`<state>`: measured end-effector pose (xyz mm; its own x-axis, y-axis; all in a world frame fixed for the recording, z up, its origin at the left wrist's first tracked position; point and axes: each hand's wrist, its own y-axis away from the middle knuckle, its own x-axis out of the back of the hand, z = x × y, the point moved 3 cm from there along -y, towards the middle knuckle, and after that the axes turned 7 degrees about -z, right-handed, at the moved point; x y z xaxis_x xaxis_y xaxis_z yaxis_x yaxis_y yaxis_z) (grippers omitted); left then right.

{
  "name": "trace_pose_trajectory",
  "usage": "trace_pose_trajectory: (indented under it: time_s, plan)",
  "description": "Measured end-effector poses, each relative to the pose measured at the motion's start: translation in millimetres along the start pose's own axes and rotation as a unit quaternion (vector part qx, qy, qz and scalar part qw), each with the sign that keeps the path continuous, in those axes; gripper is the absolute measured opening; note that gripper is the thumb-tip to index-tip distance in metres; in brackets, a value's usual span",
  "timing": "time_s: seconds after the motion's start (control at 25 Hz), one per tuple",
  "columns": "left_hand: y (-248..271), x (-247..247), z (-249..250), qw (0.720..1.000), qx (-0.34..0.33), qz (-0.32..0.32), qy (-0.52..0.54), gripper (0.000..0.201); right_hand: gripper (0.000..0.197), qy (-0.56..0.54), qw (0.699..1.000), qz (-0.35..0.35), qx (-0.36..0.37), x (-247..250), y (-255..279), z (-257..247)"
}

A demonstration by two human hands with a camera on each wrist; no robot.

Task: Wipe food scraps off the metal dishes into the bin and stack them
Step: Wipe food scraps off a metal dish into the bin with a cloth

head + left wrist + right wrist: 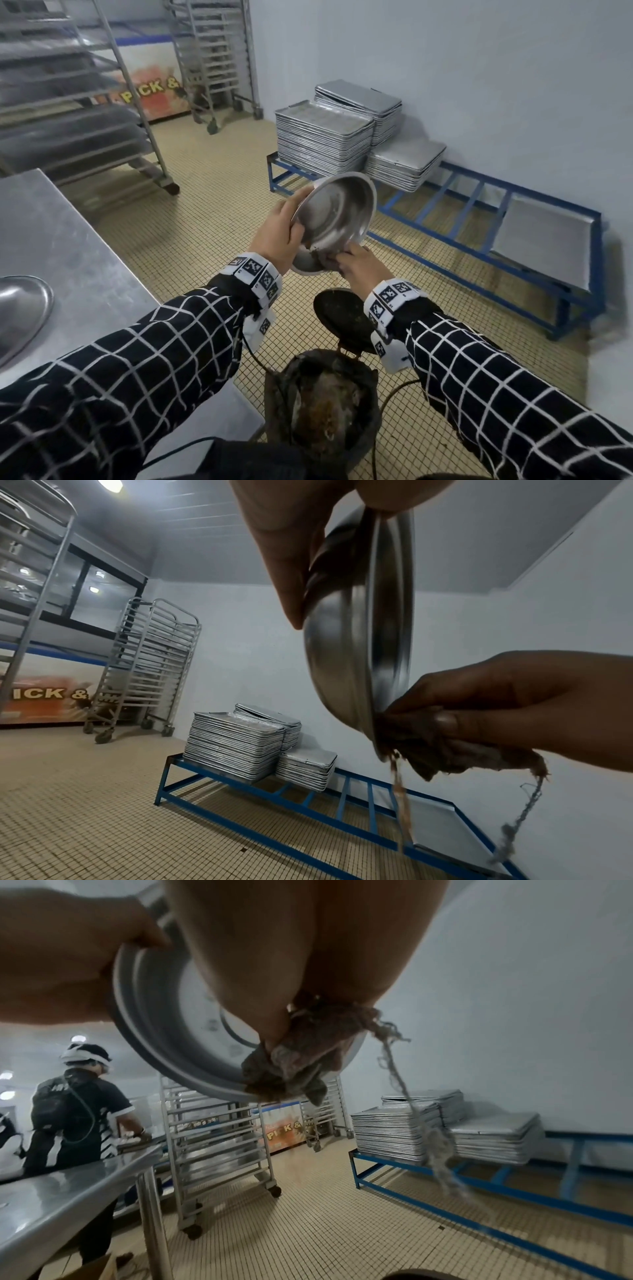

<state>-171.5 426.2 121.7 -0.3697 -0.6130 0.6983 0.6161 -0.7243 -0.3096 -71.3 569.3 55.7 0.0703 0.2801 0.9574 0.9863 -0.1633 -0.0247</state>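
Observation:
My left hand grips a round metal dish by its left rim and holds it tilted steeply above the dark bin. My right hand pinches a dirty grey rag and presses it against the dish's lowest rim. Brown scraps stream down from that rim. Frayed threads hang from the rag. The dish's wet inner face shows in the right wrist view. A second metal dish lies upside down on the steel table at the left.
The bin's black lid hangs open behind it. Stacks of metal trays sit on a low blue rack along the right wall. Wheeled tray racks stand at the back left. Another person works at the table's far end.

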Motion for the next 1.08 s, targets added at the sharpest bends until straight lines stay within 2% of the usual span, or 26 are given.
trace_pose_trajectory:
  time_s: [0.08,0.16,0.24,0.32,0.36,0.44,0.52,0.68,0.88,1.0,1.08]
  plan:
    - [-4.5,1.6,-1.7,1.000,0.008,-0.003,0.004,0.059,0.034,-0.100,0.992,0.072,-0.004,8.2,1.0,3.7]
    - [-8.1,3.7,-4.6,1.000,0.011,-0.004,0.014,0.059,0.034,-0.192,0.969,0.158,-0.012,21.2,0.2,3.3]
    - [-10.0,6.0,-6.6,0.999,0.010,-0.012,0.032,0.059,0.034,-0.255,0.944,0.207,-0.037,34.2,-7.0,2.1]
    - [-10.1,7.4,-7.0,0.999,0.009,-0.024,0.045,0.057,0.034,-0.271,0.934,0.225,-0.061,43.4,-20.0,3.7]
    - [-9.3,7.6,-6.6,0.999,0.006,-0.029,0.041,0.055,0.034,-0.234,0.944,0.224,-0.066,45.8,-26.9,4.5]
    - [-6.9,7.9,-7.1,0.999,-0.003,-0.031,0.030,0.052,0.032,-0.182,0.963,0.193,-0.055,41.7,-34.1,5.2]
    - [-5.2,10.7,-7.2,0.998,-0.004,-0.021,0.052,0.047,0.031,-0.216,0.964,0.154,-0.021,27.8,-29.6,2.4]
    - [-6.1,18.1,-2.5,0.996,-0.017,0.007,0.085,0.042,0.037,-0.119,0.986,0.105,0.050,1.0,-16.0,-11.8]
    - [-9.3,14.4,-8.8,0.998,-0.040,0.007,0.046,0.044,0.036,-0.094,0.995,0.010,0.039,4.2,-22.1,-25.4]
    - [-13.5,10.2,-16.7,1.000,-0.023,0.005,0.021,0.045,0.027,-0.073,0.996,-0.041,0.033,3.3,-20.3,-19.7]
    - [-15.2,10.2,-18.5,1.000,-0.007,0.002,0.014,0.044,0.030,-0.093,0.994,-0.051,0.021,0.4,-18.7,-11.1]
